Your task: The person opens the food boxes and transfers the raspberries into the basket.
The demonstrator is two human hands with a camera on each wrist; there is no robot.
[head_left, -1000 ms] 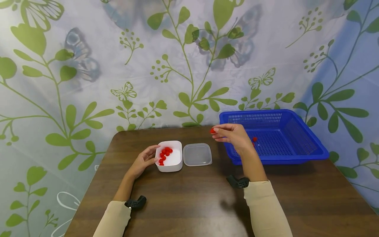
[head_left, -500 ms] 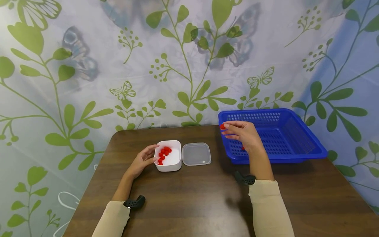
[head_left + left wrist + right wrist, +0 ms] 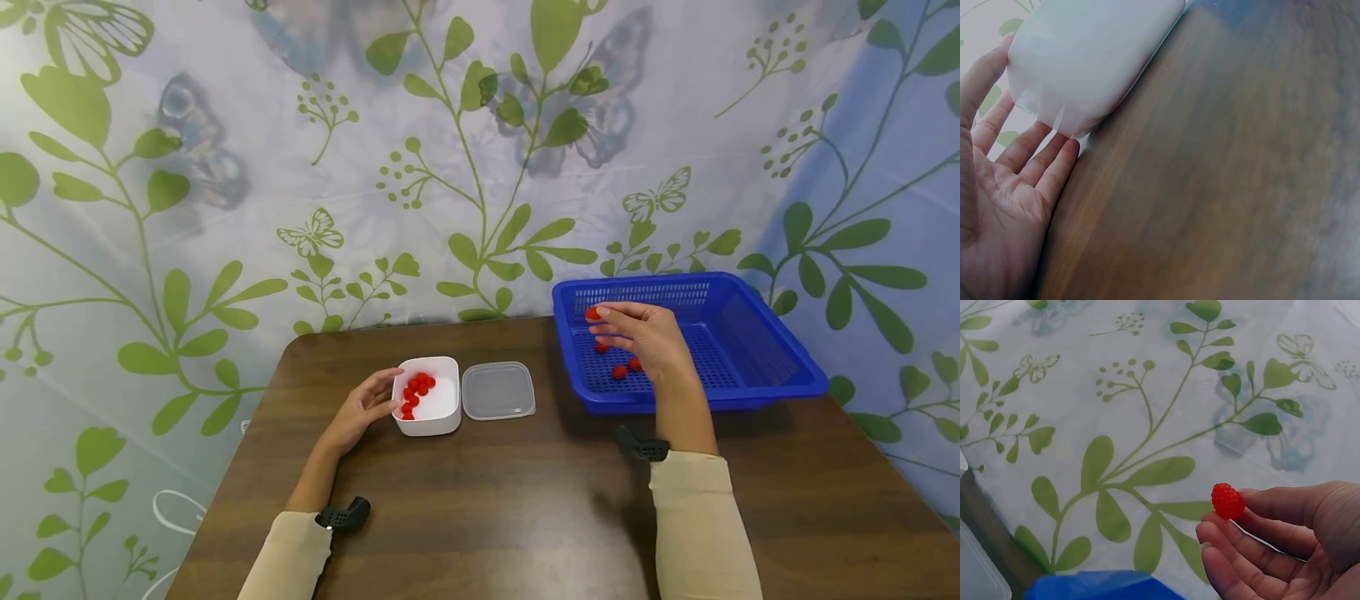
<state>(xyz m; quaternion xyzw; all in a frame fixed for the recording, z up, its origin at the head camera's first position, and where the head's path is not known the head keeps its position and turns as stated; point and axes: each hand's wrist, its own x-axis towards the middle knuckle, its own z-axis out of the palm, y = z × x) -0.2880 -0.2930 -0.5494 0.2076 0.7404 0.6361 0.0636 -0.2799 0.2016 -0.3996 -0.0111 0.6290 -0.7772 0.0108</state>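
So the right hand [image 3: 647, 337] has a red raspberry [image 3: 593, 314] pinched at its fingertips, up over the left part of a blue plastic basket [image 3: 765, 342]. In the right wrist view you can see the thumb pressing one side of it, with the other fingers bent loosely underneath. Three loose berries [image 3: 619, 372] show on the basket floor below that hand; the hand and arm might be covering more. Over on the other side, the left hand [image 3: 365, 408] has its fingers spread against the left side of a small white box [image 3: 431, 427], thumb apart from the rest. A bunch of red berries [image 3: 414, 401] sits inside, mostly along the box's left side. A clear lid [image 3: 498, 390] lies flat just beside the box, between it and the basket. Everything's on a brown wooden table [image 3: 487, 500], with a leafy, butterfly-print cloth [image 3: 247, 117] hanging behind.
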